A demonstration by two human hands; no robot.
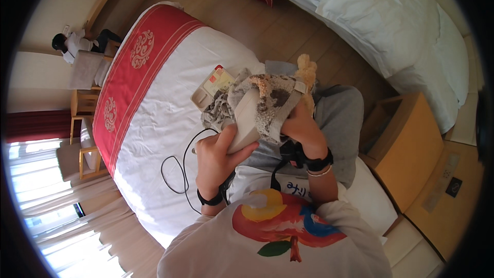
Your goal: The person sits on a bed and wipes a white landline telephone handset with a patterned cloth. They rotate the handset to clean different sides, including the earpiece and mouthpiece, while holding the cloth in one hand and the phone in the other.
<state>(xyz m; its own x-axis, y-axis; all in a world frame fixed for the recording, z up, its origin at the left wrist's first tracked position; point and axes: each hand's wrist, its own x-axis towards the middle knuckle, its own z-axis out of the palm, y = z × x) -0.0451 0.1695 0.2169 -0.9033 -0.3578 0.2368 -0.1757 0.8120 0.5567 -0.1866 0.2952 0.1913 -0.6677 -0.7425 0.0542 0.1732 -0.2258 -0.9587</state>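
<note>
My left hand (218, 158) grips the lower end of a beige box-shaped object (245, 117), thumb on its upper face and index finger along its edge. A fluffy grey-and-brown mottled fabric piece (276, 102) covers the object's other side. My right hand (303, 125) holds this fabric at its pale band, with most of its fingers hidden beneath. A tan plush piece (306, 67) sticks out past the fabric. More dark-and-white fluffy fabric (218, 110) lies beside the beige object, partly behind it.
An open-looking package with a printed card (214, 85) rests on the white bed (162, 100). A thin black cable (185, 173) loops near my left wrist. A wooden nightstand (405, 150) stands to the right, before another bed (386, 27). A person (79, 44) sits far left by chairs.
</note>
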